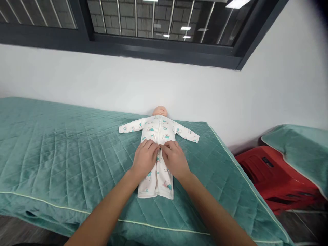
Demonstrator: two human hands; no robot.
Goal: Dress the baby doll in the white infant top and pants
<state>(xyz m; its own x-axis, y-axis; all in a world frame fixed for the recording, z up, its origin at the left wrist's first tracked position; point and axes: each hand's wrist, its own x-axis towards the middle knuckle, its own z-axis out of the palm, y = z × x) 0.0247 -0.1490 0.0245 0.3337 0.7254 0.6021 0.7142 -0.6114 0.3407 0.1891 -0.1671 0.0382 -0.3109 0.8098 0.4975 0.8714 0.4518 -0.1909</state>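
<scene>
On the green quilted cover [77, 147], by the wall: we have a doll [160, 110] dressed in a white suit [164, 129], laid out flat.
Doll's direction: its head points away from us, near the white wall [110, 80]; the trouser ends point towards us, so the long axis runs almost straight out ahead. Both sleeves reach sideways.
Suit's look: white cloth with small teal and pink prints, long-sleeved, a front seam down the middle, trouser legs side by side.
Our left hand [146, 155]: fingers bunched, pinching the suit's front at mid-body.
Our right hand [175, 157]: thumb and fingers pinching the same spot, close against the left.
Blocked from sight: our hands cover part of the waist.
Around us: a barred window [161, 20] above; at right, a red object [276, 176] partly under another green cover [299, 147].
</scene>
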